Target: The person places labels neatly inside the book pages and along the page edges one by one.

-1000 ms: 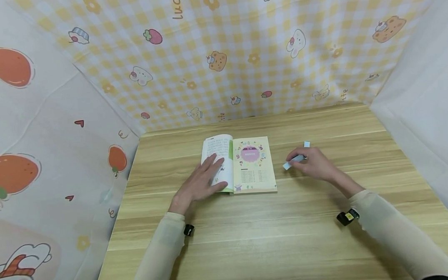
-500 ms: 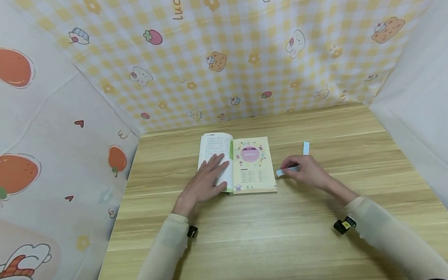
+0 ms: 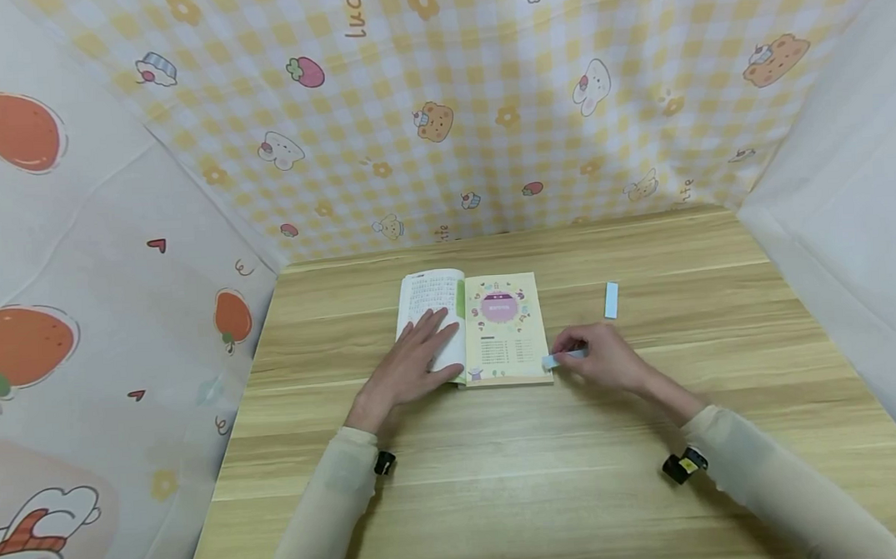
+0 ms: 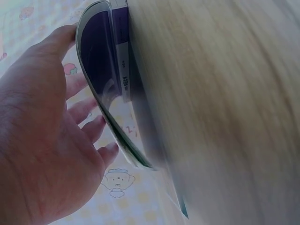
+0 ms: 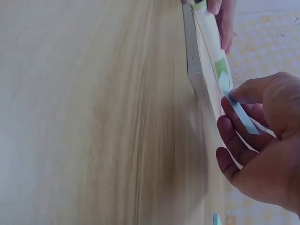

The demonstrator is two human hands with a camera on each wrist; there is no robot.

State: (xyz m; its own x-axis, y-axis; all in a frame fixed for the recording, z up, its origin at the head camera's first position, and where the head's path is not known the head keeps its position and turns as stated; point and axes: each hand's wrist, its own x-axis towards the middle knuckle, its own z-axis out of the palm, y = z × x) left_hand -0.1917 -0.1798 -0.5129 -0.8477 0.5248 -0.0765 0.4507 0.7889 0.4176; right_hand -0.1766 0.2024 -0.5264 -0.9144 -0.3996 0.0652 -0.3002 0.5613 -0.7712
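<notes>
Right fingers (image 3: pixel 570 335) pinch a pale-blue strip (image 5: pixel 242 114), left fingers (image 3: pixel 431 329) (spread) on the open white-and-cream paper book (image 3: pixel 507 356), wood-grain bench's (image 3: pixel 547 475) far half.

From the head, looks forward and down at the open book (image 3: pixel 475 328) from well back, taking in the table (image 3: pixel 502 477) around it. From the left wrist, faces the book low and close from its near left; from the right wrist, looks low from its near right, sharing a blue strip (image 5: pixel 243 115) with the head view.
</notes>
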